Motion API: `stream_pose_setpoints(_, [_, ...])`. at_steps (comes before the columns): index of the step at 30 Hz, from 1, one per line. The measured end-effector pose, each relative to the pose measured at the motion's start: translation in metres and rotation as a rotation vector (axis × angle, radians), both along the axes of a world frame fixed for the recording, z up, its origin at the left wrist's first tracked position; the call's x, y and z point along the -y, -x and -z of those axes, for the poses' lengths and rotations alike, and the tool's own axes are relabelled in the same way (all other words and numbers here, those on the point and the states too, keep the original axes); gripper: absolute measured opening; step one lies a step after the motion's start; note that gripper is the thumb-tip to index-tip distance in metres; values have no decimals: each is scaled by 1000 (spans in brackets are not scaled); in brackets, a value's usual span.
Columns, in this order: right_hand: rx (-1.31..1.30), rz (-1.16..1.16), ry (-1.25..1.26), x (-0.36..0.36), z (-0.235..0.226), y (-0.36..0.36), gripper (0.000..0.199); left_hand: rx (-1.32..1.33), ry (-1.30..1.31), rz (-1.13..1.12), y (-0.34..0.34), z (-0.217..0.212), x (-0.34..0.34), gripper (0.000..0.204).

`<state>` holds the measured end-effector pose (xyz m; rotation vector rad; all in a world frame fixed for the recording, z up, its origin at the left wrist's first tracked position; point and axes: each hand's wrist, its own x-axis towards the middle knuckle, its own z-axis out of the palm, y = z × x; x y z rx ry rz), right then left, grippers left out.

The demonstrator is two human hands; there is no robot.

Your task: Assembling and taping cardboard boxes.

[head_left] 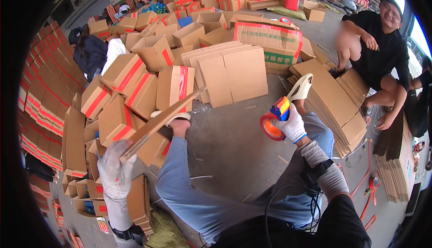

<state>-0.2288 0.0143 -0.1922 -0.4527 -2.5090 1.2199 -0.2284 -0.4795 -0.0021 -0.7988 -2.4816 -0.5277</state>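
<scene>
1. Grey concrete floor spreads under the seated person's outstretched legs in blue jeans.
2. Near left, the gloved left hand has its grip pinched on the near end of a flattened cardboard sheet, which slants up and away.
3. To the right, the gloved right hand is wrapped around a tape dispenser with an orange roll, held above the knee.
4. Farther off lie flat cartons; taped boxes heap at left.
5. Far right, another person sits.

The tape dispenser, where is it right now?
In the head view, the tape dispenser is right of centre, gripped in the gloved right hand above the person's right knee, near the flat cardboard stack.
</scene>
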Motion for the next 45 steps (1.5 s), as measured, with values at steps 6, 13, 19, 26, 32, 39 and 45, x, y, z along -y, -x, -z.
stream_pose_setpoints(6, [-326,358,132,-46,23,-18,66,94,315,305,56,78,-261,31])
stream_pose_setpoints(13, [-226,681,-77,-92,55,-103,79,295,448,533,71,188,-414,39])
stream_pose_setpoints(19, [-163,648,-87,-101,46,-101,75,229,505,352,113,234,-341,41])
stream_pose_setpoints(26, [33,762,319,-46,45,-56,84,459,599,307,16,196,-324,38])
stream_pose_setpoints(32, [129,815,484,-23,59,-46,77,811,218,274,-68,242,-343,77])
stream_pose_setpoints(39, [109,757,396,-6,60,-15,81,1110,-228,524,-52,276,-286,83])
stream_pose_setpoints(45, [131,547,280,25,55,19,83,1012,-538,327,-38,277,-223,53])
